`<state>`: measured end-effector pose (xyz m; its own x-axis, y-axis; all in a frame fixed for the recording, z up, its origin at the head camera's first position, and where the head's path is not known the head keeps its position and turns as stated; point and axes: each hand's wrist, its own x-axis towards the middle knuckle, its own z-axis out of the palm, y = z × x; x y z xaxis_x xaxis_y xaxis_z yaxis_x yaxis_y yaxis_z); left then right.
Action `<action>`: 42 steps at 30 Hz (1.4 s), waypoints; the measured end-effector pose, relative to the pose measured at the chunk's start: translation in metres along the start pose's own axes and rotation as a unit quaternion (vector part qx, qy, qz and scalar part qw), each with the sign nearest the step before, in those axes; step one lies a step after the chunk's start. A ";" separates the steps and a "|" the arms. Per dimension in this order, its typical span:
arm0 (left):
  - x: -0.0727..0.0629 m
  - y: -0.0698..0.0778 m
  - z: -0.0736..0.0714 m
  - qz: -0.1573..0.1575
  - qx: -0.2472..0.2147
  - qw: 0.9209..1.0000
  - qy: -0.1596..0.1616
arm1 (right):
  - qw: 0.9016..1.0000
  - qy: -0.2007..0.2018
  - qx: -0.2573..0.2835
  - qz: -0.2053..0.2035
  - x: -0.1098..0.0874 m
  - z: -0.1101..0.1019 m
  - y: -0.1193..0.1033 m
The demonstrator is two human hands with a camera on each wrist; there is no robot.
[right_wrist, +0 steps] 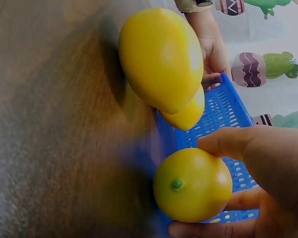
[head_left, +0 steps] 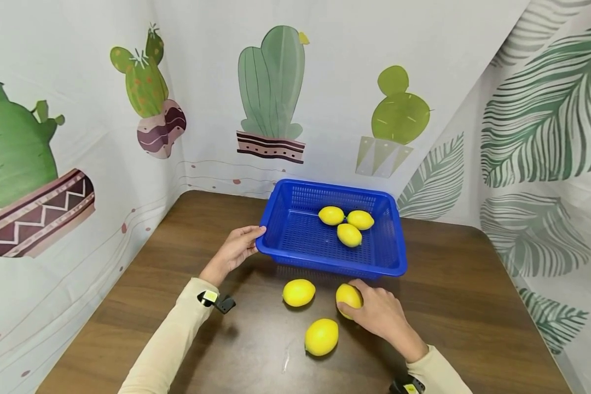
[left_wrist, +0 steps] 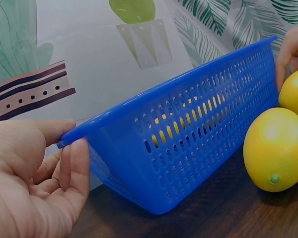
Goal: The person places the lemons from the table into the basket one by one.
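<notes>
A blue plastic basket (head_left: 300, 235) with slotted walls stands on the table, with three lemons (head_left: 349, 235) inside toward its right half. My left hand (head_left: 236, 249) pinches the basket's left rim between thumb and fingers, as the left wrist view shows closely. In front of the basket, my right hand (head_left: 381, 312) grips a lemon (right_wrist: 191, 186) between thumb and fingers. Two more lemons lie on the table: one (head_left: 299, 293) just before the basket, another (head_left: 322, 337) nearer to me.
The brown wooden table (head_left: 453, 306) reaches back to a white curtain (head_left: 335, 98) printed with cacti and leaves. Black straps with yellow tags (head_left: 209, 296) sit on both wrists, over cream sleeves.
</notes>
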<state>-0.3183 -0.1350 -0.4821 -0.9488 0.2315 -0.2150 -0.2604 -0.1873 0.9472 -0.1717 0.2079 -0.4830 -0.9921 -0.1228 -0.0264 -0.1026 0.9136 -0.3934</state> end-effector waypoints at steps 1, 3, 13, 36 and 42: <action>0.000 0.000 0.000 0.000 0.000 1.000 0.000 | 1.000 0.001 0.003 -0.002 -0.001 0.000 0.000; 0.000 0.000 0.000 0.001 -0.001 1.000 0.000 | 1.000 0.002 0.009 -0.005 -0.002 -0.001 0.000; 0.000 -0.001 -0.001 0.002 -0.001 1.000 0.002 | 0.997 0.014 0.039 -0.071 -0.008 -0.016 0.003; 0.001 -0.002 0.000 -0.001 0.004 1.000 0.004 | 0.965 0.002 0.016 -0.263 0.048 -0.113 -0.026; 0.000 -0.001 0.000 0.002 0.008 1.000 0.005 | 0.952 -0.055 0.001 -0.301 0.096 -0.135 -0.034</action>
<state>-0.3183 -0.1350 -0.4831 -0.9514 0.2217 -0.2139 -0.2542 -0.1730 0.9516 -0.2728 0.2173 -0.3478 -0.7403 -0.6635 0.1083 -0.6494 0.6642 -0.3704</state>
